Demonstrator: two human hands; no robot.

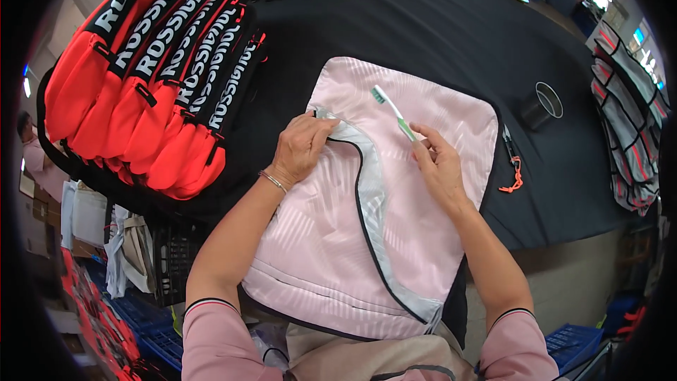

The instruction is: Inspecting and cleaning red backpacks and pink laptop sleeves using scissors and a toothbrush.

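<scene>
The left hand [302,147] presses flat, fingers together, pinning the pink panel [367,240] on the bench [437,35], while the right hand [436,162] pinches a toothbrush [393,114] angled toward the seam.

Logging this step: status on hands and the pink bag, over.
Left hand pinning pink bag at its zipper edge. Right hand holding green-and-white toothbrush above the fabric. Red bag stack alongside, not obstructing.
</scene>
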